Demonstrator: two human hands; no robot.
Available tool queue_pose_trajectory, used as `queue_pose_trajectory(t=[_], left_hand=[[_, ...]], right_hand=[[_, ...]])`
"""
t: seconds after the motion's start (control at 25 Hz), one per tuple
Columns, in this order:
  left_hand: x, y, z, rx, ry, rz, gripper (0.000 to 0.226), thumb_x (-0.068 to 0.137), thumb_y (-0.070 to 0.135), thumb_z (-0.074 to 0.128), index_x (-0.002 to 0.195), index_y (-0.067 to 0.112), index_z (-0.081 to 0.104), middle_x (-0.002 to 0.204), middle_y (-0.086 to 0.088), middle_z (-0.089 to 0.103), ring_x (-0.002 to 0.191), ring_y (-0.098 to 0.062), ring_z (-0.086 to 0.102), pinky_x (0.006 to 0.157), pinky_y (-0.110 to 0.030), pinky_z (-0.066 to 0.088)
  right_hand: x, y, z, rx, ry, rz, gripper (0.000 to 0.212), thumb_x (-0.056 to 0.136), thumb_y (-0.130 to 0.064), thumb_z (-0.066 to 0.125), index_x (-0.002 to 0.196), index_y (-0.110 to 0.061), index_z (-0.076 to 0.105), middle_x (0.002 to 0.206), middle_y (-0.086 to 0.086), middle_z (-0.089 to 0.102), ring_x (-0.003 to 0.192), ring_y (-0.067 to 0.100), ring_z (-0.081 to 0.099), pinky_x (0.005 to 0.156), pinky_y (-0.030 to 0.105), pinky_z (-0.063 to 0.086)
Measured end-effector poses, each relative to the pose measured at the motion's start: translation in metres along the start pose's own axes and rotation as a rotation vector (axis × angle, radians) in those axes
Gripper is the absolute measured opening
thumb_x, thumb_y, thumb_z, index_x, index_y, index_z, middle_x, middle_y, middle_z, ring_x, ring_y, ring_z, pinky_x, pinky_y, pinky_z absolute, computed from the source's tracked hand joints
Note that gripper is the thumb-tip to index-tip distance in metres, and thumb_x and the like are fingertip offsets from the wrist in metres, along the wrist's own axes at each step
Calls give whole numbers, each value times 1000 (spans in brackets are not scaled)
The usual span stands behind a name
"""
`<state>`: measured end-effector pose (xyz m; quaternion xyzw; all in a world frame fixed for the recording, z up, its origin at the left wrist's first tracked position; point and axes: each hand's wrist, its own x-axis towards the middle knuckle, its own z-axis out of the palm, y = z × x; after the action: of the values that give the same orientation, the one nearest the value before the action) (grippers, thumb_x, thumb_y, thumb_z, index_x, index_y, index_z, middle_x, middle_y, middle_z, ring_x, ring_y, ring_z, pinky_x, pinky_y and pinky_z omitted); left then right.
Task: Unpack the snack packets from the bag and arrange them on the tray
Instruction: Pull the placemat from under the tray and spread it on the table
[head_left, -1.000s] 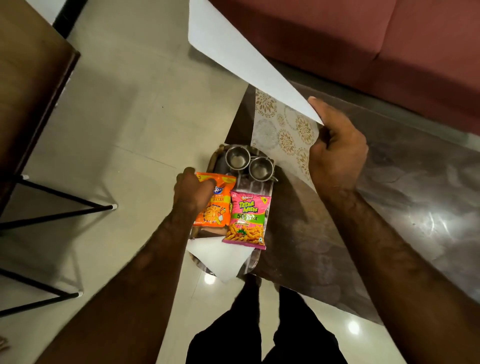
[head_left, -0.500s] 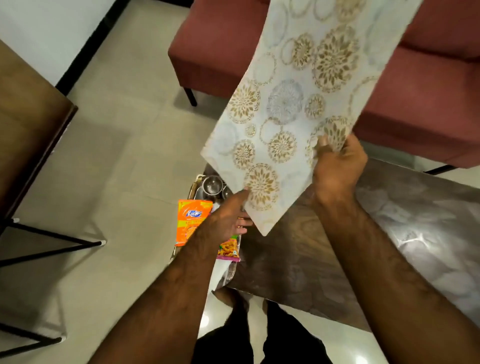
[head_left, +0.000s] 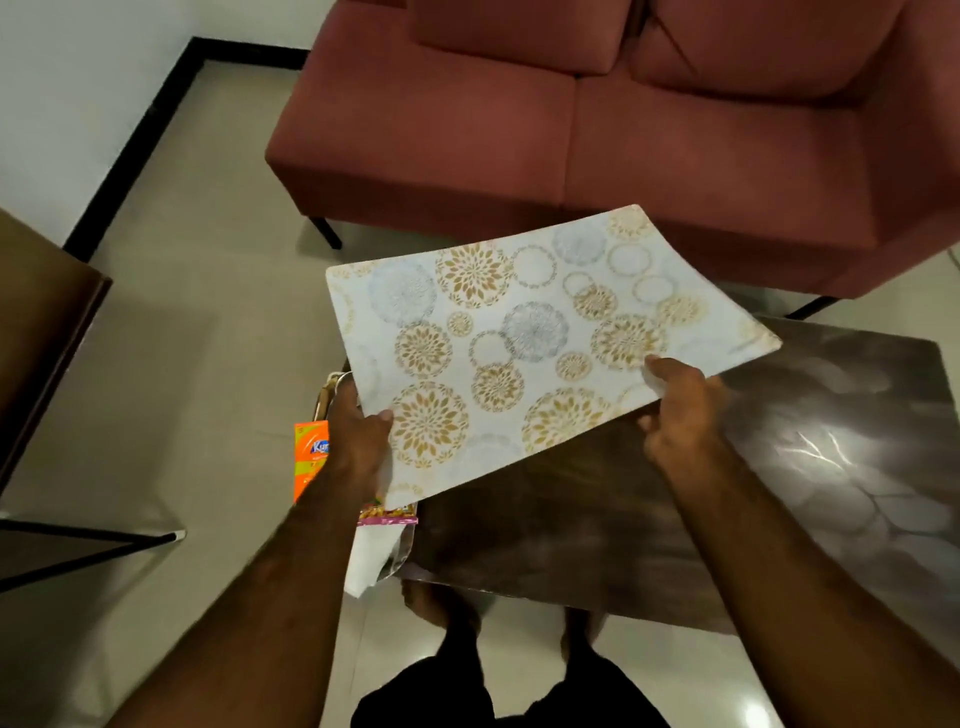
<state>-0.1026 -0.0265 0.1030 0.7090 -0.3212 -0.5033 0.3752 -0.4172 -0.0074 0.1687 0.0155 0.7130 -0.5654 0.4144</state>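
The orange packet (head_left: 310, 460) lies on the tray (head_left: 400, 545), half hidden by the left hand (head_left: 358, 441), which pinches the patterned bag (head_left: 519, 332), thumb on top. The bag (pale, gold and grey rosettes) hangs nearly flat above the table (head_left: 779, 493), long axis left to right, covering most of the pink packet (head_left: 387, 514). The right hand (head_left: 680, 410) pinches its near edge.

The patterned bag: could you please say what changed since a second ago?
The left hand released the orange snack packet and gripped the white floral-patterned paper bag, which swung down nearly flat. The right hand still holds it; the packet stays on the steel tray.
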Motion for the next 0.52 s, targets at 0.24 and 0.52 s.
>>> queue_pose_trajectory(t=[0.24, 0.52], left_hand=[[-51, -1, 48, 189, 0, 45, 52, 92, -10, 54, 138, 14, 54, 126, -9, 66, 99, -20, 66, 69, -25, 54], [-108, -22, 183, 368, -47, -53, 36, 98, -2, 53, 133, 8, 52, 127, -15, 64, 88, -20, 65, 58, -31, 54]], right_hand=[[83, -38, -132, -197, -16, -8, 48, 90, -3, 70, 136, -17, 67, 124, 11, 78, 103, 30, 78, 94, 57, 63], [169, -60, -282, -555, -59, 34, 34, 92, 13, 62, 120, -6, 69, 117, 22, 78, 89, 36, 78, 69, 44, 64]])
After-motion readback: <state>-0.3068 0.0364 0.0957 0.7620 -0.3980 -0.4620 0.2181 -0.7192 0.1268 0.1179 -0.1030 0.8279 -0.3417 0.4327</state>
